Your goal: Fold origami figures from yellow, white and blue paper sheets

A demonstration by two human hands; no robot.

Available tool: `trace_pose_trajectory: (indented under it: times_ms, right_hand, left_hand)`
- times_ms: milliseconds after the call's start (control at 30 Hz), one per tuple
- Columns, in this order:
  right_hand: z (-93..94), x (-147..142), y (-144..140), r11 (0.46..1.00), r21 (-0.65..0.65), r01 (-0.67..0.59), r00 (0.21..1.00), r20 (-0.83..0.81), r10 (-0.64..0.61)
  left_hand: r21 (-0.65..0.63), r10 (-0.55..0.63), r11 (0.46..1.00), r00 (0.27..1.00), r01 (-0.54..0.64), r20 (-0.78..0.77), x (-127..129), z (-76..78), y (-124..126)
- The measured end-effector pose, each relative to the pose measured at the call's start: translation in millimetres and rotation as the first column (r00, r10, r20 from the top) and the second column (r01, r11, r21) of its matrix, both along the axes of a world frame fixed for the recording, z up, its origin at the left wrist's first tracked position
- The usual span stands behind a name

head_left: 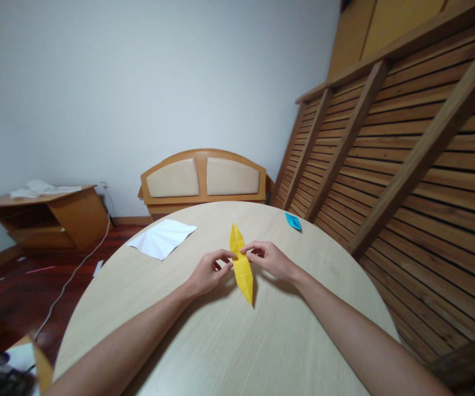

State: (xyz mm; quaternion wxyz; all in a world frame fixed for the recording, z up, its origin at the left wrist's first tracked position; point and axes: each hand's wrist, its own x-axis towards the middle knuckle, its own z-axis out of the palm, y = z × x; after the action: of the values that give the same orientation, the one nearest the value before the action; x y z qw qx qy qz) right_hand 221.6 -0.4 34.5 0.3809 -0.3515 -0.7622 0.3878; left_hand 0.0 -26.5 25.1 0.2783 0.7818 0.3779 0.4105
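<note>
A long folded piece of yellow paper (243, 275), pointed at both ends, is held just over the middle of the round table. My left hand (212, 269) pinches its left edge near the narrow middle, thumb and forefinger closed on it. From the other side my right hand (269, 258) grips the paper at about the same height, with its fingers bent. Faint creases cross the lower half of the paper. The far half stands up in a slim point beyond my fingertips.
A creased white sheet (163, 237) lies on the pale table (196, 352) at the left. A small blue folded paper (293, 221) rests near the right rim. Wooden slats (419, 165) lean along the right. Behind the table stands a headboard (203, 176); a low cabinet (72, 220) is at the left.
</note>
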Motion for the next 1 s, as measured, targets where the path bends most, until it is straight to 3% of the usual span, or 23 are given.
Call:
trace_pose_trajectory:
  times_ms: [367,667,1000]
  right_hand:
    - [-3.8,5.2,1.6,0.987,-0.086,-0.135,0.989,-0.079,0.128]
    - [1.8,1.8,-2.2,0.993,-0.062,-0.103,0.991,-0.097,0.097]
    - [0.1,-6.4,-3.4,0.994,-0.087,-0.062,0.987,-0.154,0.048]
  left_hand:
    - [-0.016,0.013,1.000,1.000,-0.013,0.025,-0.5,3.9,-3.1]
    - [0.015,0.032,0.999,0.999,-0.032,0.022,2.0,7.2,-5.8]
    - [-0.014,0.162,0.987,0.983,-0.161,0.090,7.6,1.8,-0.4]
